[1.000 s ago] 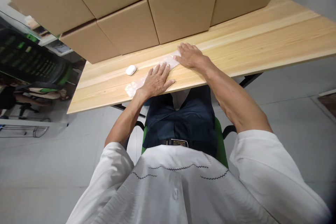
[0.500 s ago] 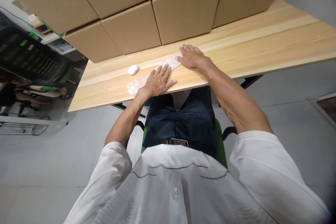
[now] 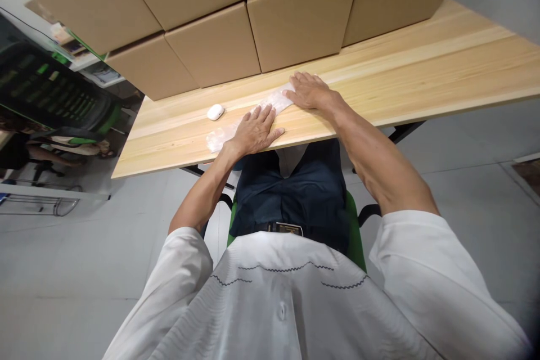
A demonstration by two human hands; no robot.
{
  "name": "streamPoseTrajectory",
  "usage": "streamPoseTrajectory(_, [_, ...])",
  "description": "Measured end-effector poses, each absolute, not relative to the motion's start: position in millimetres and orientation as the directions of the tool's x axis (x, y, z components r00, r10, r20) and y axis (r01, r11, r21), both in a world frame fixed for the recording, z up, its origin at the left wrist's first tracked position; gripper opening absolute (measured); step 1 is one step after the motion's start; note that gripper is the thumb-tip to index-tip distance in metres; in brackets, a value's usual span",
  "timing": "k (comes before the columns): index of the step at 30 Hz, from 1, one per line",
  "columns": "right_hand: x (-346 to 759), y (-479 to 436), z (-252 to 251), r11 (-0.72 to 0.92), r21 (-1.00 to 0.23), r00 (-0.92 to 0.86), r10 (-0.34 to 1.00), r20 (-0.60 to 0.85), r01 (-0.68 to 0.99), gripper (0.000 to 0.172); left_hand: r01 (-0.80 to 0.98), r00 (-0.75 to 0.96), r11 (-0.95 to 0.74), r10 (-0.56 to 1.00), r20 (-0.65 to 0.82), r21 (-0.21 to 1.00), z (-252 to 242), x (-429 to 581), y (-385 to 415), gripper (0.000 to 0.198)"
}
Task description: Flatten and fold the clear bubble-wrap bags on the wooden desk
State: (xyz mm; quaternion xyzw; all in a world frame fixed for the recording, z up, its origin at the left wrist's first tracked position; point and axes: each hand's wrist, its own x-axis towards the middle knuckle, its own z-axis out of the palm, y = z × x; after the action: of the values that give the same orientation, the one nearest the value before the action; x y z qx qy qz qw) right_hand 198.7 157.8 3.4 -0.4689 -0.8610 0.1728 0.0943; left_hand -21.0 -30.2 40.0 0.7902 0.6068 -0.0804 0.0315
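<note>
A strip of thin, crinkled, see-through plastic (image 3: 277, 101) lies slantwise on the wooden table; whether it is a bag or a sheet I cannot tell. My left hand (image 3: 255, 128) rests flat across its middle with the fingers stretched out, hiding part of it. On its far right end lies my right hand (image 3: 307, 90), also flat, palm down, thumb apart from the fingers. Just left of the plastic sits a small white rounded case (image 3: 215, 112), like an earbud case, touched by neither hand.
Stacked cardboard boxes (image 3: 301, 17) form a wall along the back of the wooden table (image 3: 422, 76). A green and black chair (image 3: 50, 84) stands at the left, with a person's arm (image 3: 54, 156) near it. The table's front edge runs close to my lap.
Both hands keep the same flat pose on the plastic. The whole view has shifted very slightly; nothing on the table has visibly moved.
</note>
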Motion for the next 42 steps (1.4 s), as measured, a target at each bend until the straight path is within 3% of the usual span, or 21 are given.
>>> streamPoseTrajectory(4, [200, 157, 6, 0.501, -0.391, -0.547, 0.837, -0.01, 0.772, 0.105, 0.964, 0.254, -0.263, 0.955, -0.156, -0.041, 41, -20, -32, 0.089])
streamPoseTrajectory(11, [211, 173, -2, 0.484, -0.423, -0.535, 0.845, -0.001, 0.766, 0.114, 0.963, 0.259, -0.267, 0.953, -0.155, -0.03, 40, -23, -31, 0.089])
streamPoseTrajectory(19, [238, 172, 12, 0.405, -0.386, -0.463, 0.884, -0.068, 0.829, 0.102, 0.953, 0.3, -0.302, 0.95, -0.089, -0.002, 28, -32, -29, 0.086])
streamPoseTrajectory(22, [261, 163, 15, 0.389, -0.401, -0.434, 0.901, -0.024, 0.829, 0.099, 0.944, 0.329, -0.328, 0.94, -0.088, 0.025, 28, -36, -27, 0.087])
streamPoseTrajectory(27, [285, 136, 19, 0.605, -0.423, -0.596, 0.785, 0.172, 0.675, 0.096, 0.897, 0.44, -0.43, 0.89, -0.119, 0.103, 43, -43, -31, 0.088])
streamPoseTrajectory(33, [295, 91, 27, 0.715, -0.388, -0.726, 0.671, 0.151, 0.581, 0.078, 0.814, 0.559, -0.538, 0.828, -0.046, 0.219, 47, -51, -36, 0.087])
streamPoseTrajectory(37, [319, 60, 19, 0.733, -0.345, -0.71, 0.67, 0.219, 0.586, 0.073, 0.825, 0.526, -0.535, 0.845, 0.101, 0.181, 36, -44, -35, 0.074])
streamPoseTrajectory(42, [357, 25, -1, 0.804, -0.305, -0.756, 0.588, 0.286, 0.51, 0.08, 0.795, 0.569, -0.593, 0.801, 0.185, 0.124, 27, -15, -30, 0.063])
